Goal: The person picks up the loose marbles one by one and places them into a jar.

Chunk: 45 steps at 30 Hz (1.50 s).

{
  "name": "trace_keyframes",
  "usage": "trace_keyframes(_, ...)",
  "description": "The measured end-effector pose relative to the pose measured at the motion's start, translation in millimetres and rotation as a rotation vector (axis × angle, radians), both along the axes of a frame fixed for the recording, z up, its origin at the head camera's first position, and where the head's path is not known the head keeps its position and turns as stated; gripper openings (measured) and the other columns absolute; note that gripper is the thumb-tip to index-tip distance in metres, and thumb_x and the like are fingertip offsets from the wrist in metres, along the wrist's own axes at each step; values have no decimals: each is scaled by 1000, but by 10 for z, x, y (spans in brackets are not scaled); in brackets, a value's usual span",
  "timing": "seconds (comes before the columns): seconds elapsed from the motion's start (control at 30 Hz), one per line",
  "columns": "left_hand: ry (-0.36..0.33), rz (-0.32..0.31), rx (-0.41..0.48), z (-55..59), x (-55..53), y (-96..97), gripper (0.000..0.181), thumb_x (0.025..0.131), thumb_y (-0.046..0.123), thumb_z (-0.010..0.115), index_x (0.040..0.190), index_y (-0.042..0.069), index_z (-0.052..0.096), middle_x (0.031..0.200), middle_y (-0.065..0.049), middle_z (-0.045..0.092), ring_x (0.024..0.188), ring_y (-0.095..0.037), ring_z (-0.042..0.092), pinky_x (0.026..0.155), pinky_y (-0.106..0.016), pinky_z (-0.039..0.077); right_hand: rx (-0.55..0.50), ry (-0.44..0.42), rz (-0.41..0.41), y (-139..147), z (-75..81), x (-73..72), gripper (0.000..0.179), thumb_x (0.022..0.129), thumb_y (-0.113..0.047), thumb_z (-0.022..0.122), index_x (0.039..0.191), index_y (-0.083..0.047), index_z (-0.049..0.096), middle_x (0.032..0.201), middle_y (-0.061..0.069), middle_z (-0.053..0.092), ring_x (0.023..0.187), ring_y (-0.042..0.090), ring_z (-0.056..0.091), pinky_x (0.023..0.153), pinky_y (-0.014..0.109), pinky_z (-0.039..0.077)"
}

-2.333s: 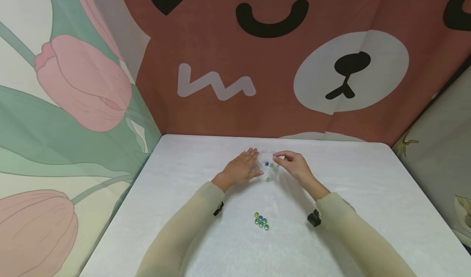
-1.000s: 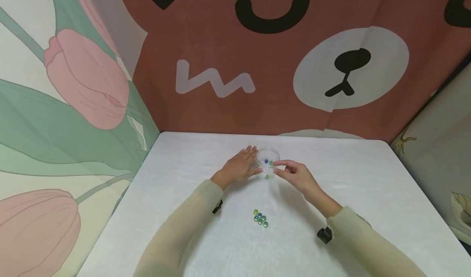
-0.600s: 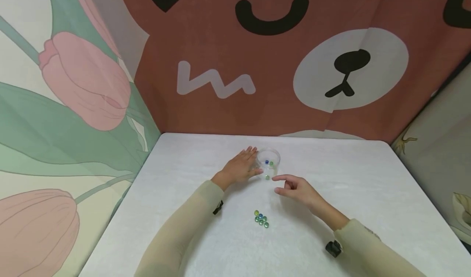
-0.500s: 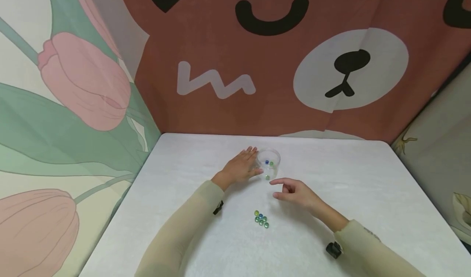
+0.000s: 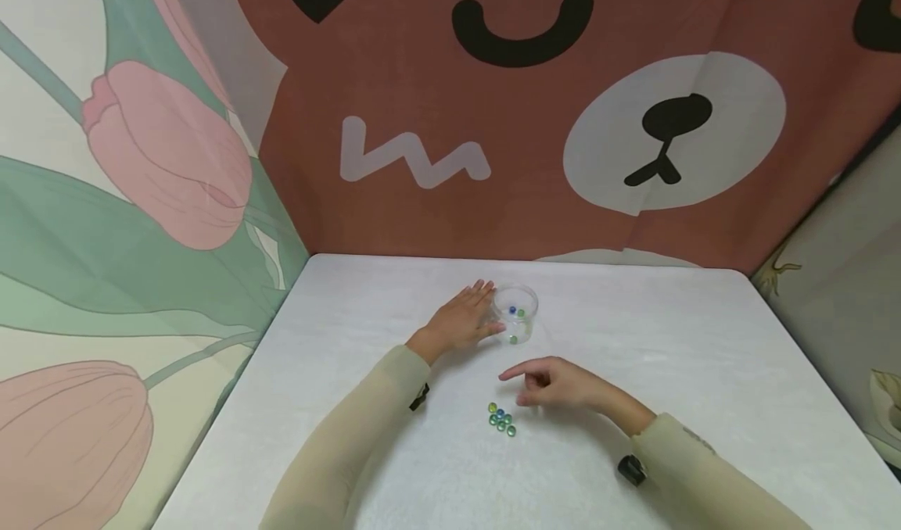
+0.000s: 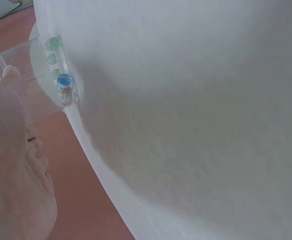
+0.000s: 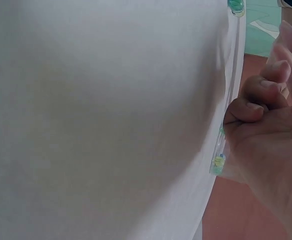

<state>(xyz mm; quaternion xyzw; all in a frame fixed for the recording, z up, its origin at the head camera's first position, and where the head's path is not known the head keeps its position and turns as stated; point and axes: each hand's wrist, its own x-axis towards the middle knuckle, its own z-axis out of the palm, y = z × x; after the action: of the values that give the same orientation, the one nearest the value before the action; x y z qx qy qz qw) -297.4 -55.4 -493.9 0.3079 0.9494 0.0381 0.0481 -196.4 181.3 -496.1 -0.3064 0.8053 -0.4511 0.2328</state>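
In the head view my left hand [image 5: 457,323] holds a clear plastic jar [image 5: 531,311] at its left side, thumb at the front and fingers at the back. The left wrist view shows my thumb near the threaded neck and green marbles [image 6: 52,59] plus a blue marble [image 6: 64,80] at the jar's bottom. My right hand [image 5: 563,383] hovers just above a small group of glass marbles [image 5: 501,426], index finger extended and thumb apart, nothing between them. Its other fingers are curled in. The group has mostly green marbles, a blue one and a yellow-green one [image 5: 492,408].
A white table [image 5: 704,358] lies under everything. A brown cloth with a bear print [image 5: 408,225] hangs along its far edge. Tulip-printed cloth [image 5: 169,155] lines the left side, and another cloth [image 5: 838,295] the right. Each wrist carries a black camera [image 5: 631,470].
My right hand has pulled back from the jar toward the loose marbles, finger and thumb now parted. The left hand and jar stay in place.
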Motion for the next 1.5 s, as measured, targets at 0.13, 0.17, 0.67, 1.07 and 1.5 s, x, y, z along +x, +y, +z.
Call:
trace_keyframes(0.13,1,0,-3,-5,-9,-2,86,103,66,31,163,9,10,171,-3,5,157,-18,-1,127,-29,-1,34,-2,53,-16,-23,-8,38,92,-18,76,128,-10,70,68,-7,49,62,3,45,61,19,41)
trace_keyframes(0.17,1,0,-2,-5,-11,-3,86,103,66,31,163,9,10,171,-3,5,157,-18,-1,127,-29,-1,44,2,61,-21,-32,-7,37,92,-17,76,127,-10,71,68,-7,49,62,3,45,60,18,41)
trace_keyframes(0.67,-14,-10,-13,36,10,-10,85,103,66,28,163,8,9,171,-4,5,157,-19,-1,128,-30,0,164,93,113,-91,-89,62,25,88,-18,80,113,-21,77,69,-13,53,61,-1,44,58,17,40)
trace_keyframes(1.07,-9,-5,-11,31,14,-9,85,103,66,28,164,9,8,171,-2,5,157,-18,-2,128,-29,-1,184,118,85,-170,-88,121,27,87,-16,81,113,-18,76,64,-14,50,57,-1,42,56,16,38)
trace_keyframes(1.5,-8,-9,6,7,-2,-17,85,103,66,28,163,9,9,171,-3,4,157,-19,-2,128,-30,-1,182,157,79,-238,-91,144,19,91,-10,74,108,-17,78,61,-14,46,56,-3,40,56,15,36)
